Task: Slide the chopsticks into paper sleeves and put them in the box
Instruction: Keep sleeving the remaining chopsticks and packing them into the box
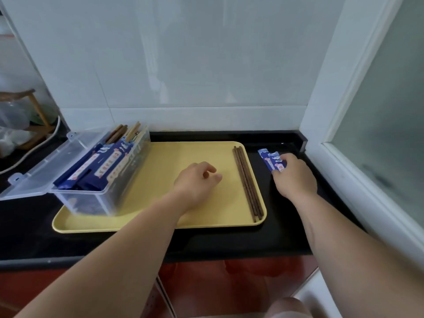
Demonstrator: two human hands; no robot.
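While the right hand (pixel 296 177) pinches sleeves (pixel 271 159), chopsticks (pixel 247 183) lie just left of it

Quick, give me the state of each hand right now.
Left hand: open, loosely curled over the yellow tray, holding nothing.
Right hand: holding the blue paper sleeves on the counter.

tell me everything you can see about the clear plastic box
The clear plastic box is a long see-through container. Its hinged lid is thrown open to the left, with two latches on its edge. The box stands at a slant on the left part of the yellow tray. Inside lie several blue patterned paper sleeves, with chopstick ends poking out at the far end. Neither the left hand nor the right hand touches it.
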